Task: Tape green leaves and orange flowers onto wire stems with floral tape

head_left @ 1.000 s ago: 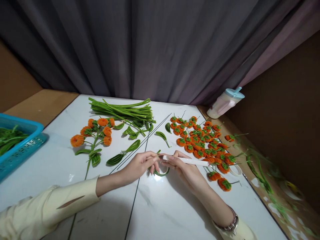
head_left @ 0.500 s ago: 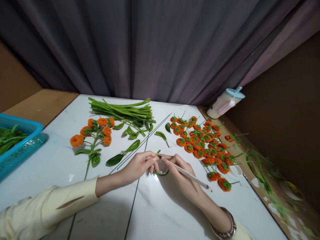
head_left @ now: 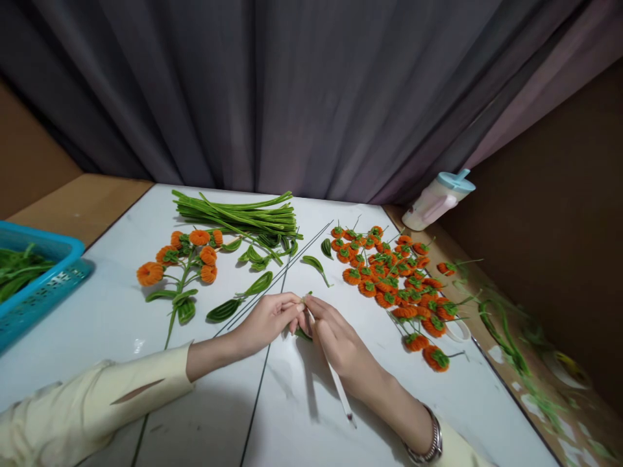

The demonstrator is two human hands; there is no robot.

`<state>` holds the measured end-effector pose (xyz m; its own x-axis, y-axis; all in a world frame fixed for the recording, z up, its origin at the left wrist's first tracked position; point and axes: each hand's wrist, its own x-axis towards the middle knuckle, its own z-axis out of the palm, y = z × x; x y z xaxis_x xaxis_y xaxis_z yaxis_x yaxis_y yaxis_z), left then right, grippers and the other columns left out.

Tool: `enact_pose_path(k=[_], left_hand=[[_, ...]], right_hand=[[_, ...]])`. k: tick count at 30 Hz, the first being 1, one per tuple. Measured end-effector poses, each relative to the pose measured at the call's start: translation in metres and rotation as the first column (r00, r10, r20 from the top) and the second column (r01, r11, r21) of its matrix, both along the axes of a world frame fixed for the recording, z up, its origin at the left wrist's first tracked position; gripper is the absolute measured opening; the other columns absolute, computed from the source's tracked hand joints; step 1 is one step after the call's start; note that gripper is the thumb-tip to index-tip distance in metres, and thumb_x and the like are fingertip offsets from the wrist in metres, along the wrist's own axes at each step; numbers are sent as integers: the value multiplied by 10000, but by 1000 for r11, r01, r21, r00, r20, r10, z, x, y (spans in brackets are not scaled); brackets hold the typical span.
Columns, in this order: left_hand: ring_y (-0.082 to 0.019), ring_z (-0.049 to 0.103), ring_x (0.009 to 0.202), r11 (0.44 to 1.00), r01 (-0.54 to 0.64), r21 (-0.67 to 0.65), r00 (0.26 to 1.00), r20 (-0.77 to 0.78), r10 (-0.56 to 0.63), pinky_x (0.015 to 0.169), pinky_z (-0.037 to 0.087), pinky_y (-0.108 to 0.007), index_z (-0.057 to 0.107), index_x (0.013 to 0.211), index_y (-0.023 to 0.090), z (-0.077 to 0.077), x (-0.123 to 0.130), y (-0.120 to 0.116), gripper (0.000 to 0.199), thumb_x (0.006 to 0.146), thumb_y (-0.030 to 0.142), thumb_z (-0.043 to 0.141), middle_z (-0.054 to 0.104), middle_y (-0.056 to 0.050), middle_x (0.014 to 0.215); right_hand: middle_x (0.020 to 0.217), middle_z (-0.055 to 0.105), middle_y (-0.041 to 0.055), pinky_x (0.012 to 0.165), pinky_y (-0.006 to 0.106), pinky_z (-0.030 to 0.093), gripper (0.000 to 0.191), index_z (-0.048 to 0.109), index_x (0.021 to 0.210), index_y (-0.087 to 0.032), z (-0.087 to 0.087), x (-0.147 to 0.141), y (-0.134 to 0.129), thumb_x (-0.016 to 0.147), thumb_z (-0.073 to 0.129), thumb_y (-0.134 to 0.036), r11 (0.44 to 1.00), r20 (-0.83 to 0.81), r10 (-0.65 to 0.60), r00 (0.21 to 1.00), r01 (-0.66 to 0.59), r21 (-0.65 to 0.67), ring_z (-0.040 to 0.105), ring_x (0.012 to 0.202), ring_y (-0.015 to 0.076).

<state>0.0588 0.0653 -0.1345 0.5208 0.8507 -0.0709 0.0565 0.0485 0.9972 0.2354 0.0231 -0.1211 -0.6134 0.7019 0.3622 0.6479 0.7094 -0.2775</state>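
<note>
Fingertips meet at the middle of the white table (head_left: 204, 402). My left hand (head_left: 272, 321) pinches a small green piece (head_left: 307, 295), whose tip shows above the fingers. A thin white stick (head_left: 339, 389) with a dark end is held in my right hand (head_left: 341, 344), pointing down toward me. Under the fingers a green leaf (head_left: 302, 334) partly shows. Left of my hands lie two green leaves (head_left: 224, 311) and a stem with orange flowers (head_left: 183, 272). On the right are many loose orange flowers (head_left: 389, 282) with green caps.
A bundle of green stems (head_left: 238, 214) lies at the back. Thin dark wires (head_left: 292, 259) cross the middle. A blue basket (head_left: 43, 298) stands at the left edge, a lidded cup (head_left: 435, 202) at the back right. A white ring (head_left: 458, 331) lies near the right edge.
My right hand has turned and closed in on my left fingertips. The white stick has swung from pointing right to pointing more toward me. My left hand has barely moved.
</note>
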Motion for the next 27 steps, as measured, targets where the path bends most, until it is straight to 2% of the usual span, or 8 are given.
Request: enact_pose_path(k=[6, 17, 22, 27], left_hand=[[-114, 491, 546, 1000, -13, -1, 1000, 1, 13, 581, 398, -232, 557, 690, 149, -1, 0, 1, 267, 877, 323, 477, 532, 23, 562], [-121, 508, 574, 1000, -18, 3, 1000, 19, 18, 612, 392, -238, 548, 680, 150, -2, 0, 1, 273, 879, 323, 479, 526, 25, 560], [-117, 503, 564, 1000, -25, 7, 1000, 12, 25, 608, 392, -235, 540, 664, 152, -1, 0, 1, 275, 874, 319, 480, 523, 27, 554], [-114, 498, 558, 1000, -30, 7, 1000, 6, 30, 595, 385, -231, 536, 657, 152, 0, 0, 1, 272, 866, 320, 486, 532, 23, 561]], right_hand=[[1175, 605, 237, 957, 442, 522, 204, 527, 852, -125, -1, -1, 3, 917, 354, -39, 984, 29, 22, 999, -27, 179, 544, 1172, 302], [1154, 606, 249, 966, 446, 513, 195, 554, 878, -88, -5, -1, 5, 912, 369, -34, 975, 35, 41, 999, -47, 216, 546, 1158, 311], [1175, 595, 268, 974, 455, 503, 192, 572, 881, -72, -6, -2, 5, 905, 389, -17, 974, 71, 38, 997, -53, 218, 519, 1203, 322], [1185, 598, 266, 949, 463, 523, 248, 585, 890, -67, -7, -3, 6, 915, 343, -19, 957, 137, 43, 990, -80, 279, 516, 1209, 327]])
